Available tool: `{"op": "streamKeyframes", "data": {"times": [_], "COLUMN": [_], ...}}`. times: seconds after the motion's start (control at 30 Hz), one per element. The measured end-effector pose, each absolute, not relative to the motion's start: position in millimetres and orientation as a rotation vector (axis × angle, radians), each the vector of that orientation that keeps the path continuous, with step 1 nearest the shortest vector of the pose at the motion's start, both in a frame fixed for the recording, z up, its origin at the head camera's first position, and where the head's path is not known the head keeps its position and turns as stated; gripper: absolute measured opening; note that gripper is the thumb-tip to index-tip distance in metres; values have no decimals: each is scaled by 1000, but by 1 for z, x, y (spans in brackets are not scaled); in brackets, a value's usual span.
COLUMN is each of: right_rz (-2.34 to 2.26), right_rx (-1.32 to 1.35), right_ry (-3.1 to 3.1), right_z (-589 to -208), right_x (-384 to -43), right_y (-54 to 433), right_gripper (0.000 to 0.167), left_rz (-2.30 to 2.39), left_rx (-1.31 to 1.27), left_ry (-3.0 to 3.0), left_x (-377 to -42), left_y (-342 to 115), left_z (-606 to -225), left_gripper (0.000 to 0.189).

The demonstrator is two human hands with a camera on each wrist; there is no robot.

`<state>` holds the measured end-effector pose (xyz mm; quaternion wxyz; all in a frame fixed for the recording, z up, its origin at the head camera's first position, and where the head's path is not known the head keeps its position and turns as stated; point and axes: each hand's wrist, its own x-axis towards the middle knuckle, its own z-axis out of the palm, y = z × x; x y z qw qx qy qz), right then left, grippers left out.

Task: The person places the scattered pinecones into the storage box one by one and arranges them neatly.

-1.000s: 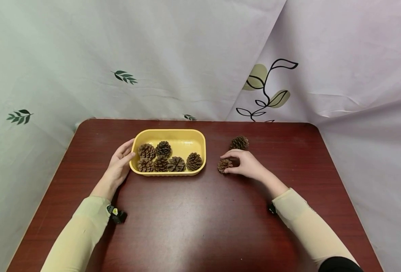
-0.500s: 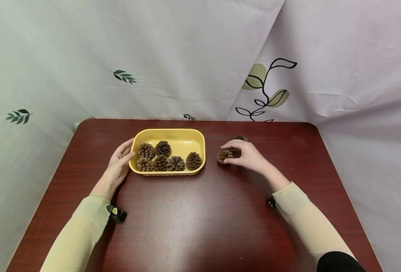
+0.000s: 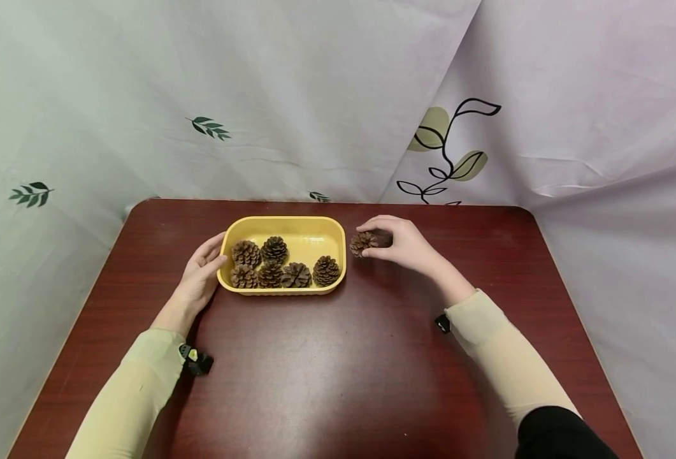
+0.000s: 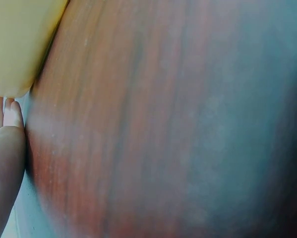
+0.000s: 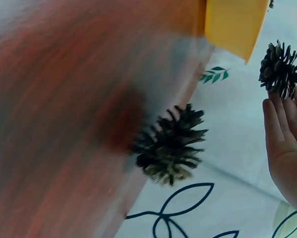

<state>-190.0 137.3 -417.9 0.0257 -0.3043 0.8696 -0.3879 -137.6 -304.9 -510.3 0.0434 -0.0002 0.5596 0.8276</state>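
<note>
My left hand (image 3: 200, 274) holds the left end of a yellow plastic tray (image 3: 315, 291), thumb on its rim and fingers along the outer wall. In the left wrist view, those fingers (image 4: 12, 115) touch the tray wall (image 4: 19, 44). Several brown pine cones (image 3: 296, 275) lie inside, mostly along the near side and left end. My right hand (image 3: 406, 247) pinches another pine cone (image 3: 363, 244) between thumb and fingers, just outside the tray's right end. A separate pine cone (image 5: 173, 144) sits on the table in the right wrist view; in the head view the right hand mostly hides it.
The dark red wooden table (image 3: 315, 370) reaches back to a pale cloth backdrop (image 3: 292, 95) with leaf prints. A small black device (image 3: 197, 361) is strapped at the left wrist, another (image 3: 443, 323) at the right.
My right hand has lifted the pine cone and carried it left and away from me, closer to the tray. It now covers the other cone. My left hand and the tray stay put.
</note>
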Motion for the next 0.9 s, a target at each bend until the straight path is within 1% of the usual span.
{"op": "streamKeyframes", "data": {"times": [0.4,0.9], "right_rz": [-1300,-1178], "right_rx": [-928,-916], "right_ry": [2620,2620], "right_z": [-414,-424], "right_x": [-206,-219], "right_y": [104,57], "right_gripper": [45,49], "left_rz": [2514,2519], "left_rx": [4,-2], "left_ry": [1725,1732], "left_x": [-139,-137], "left_y": [-305,-306], "left_z": [-510,-510], "left_gripper": [46,46]}}
